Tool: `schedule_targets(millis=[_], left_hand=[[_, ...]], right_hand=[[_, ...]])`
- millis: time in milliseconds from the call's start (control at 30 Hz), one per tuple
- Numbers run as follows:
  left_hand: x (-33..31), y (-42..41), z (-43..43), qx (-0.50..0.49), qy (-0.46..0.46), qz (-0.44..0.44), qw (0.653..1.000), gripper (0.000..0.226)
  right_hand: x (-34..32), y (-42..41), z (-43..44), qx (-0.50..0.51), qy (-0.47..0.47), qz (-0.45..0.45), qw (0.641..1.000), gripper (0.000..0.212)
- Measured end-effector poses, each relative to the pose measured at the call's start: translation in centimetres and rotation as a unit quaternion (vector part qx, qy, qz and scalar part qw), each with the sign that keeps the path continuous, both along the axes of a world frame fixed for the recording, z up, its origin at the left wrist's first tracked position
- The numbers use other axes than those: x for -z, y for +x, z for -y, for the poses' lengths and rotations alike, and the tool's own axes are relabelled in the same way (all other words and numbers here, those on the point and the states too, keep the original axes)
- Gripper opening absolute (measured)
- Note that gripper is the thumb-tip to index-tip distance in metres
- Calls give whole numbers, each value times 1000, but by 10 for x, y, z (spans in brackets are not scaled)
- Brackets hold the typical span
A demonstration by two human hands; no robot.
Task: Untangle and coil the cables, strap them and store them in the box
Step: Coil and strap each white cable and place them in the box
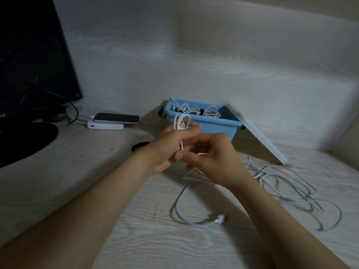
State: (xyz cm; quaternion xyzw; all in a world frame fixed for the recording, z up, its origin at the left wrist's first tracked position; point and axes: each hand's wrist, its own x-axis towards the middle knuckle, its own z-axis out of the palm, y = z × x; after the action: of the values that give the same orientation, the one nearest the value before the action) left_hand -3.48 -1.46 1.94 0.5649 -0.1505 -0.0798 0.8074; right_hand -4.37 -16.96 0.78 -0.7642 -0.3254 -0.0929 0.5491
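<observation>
Your left hand (pixel 171 144) is curled round a small white coil (pixel 181 121) and pinches its loops together. The loop tops and a connector stand up above your fingers. Your right hand (pixel 217 160) sits close against it with its fingers curled in, pinching the strand that hangs below the left hand; exactly what its fingertips hold is hidden. The coil is up off the surface (pixel 97 171), just in front of the box (pixel 213 126).

This cable looks thin, light and springy, so expect the loops to spring open if you ease the pinch. Grip across all the loops at one spot and keep the pull off the connector ends, which are likely the weakest part. The jacket looks smooth and may slide through your fingers.

A black strap (pixel 138 146) lies on the surface just left of your left wrist, within easy reach.

The box is blue and open. It holds white bundles (pixel 196 110), at least one with a dark band round it, and there seems to be room on top for more. Its lid (pixel 258 136) leans against the box's right end, with the lower edge on the surface.

To the right of your right forearm, loose cable (pixel 287 183) lies tangled. Another length curves round to a white plug (pixel 220 218). I cannot tell how many cables are in it.
</observation>
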Motion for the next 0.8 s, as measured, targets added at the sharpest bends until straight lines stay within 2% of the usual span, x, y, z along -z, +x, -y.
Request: schedule_targets(millis=[33, 100, 300, 433, 500, 600, 667, 800], left_hand=[[-2, -3, 1, 17, 6, 2, 1000, 12], [-3, -7, 4, 40, 22, 2, 999, 35], [-3, -7, 0, 69, 65, -39, 995, 38], [-2, -7, -2, 99, 78, -62, 990, 33], [-2, -5, -3, 110, 72, -71, 989, 29], [0, -4, -5, 120, 125, -31, 984, 12], [2, -7, -3, 113, 208, 26, 971, 6], [4, -19, 7, 94, 357, 93, 925, 12]], right_hand=[[0, 0, 1, 3, 2, 10, 1000, 19], [-1, 2, 2, 18, 3, 45, 999, 13], [0, 2, -1, 67, 1, 121, 990, 18], [-1, 2, 6, 125, -30, 205, 970, 26], [-3, 0, 10, 158, 19, 223, 962, 27], [-11, -1, 15, 189, 101, 236, 948, 12], [-11, 0, 15, 186, 71, 228, 953, 16], [-2, 0, 8, 127, -89, 240, 958, 26]])
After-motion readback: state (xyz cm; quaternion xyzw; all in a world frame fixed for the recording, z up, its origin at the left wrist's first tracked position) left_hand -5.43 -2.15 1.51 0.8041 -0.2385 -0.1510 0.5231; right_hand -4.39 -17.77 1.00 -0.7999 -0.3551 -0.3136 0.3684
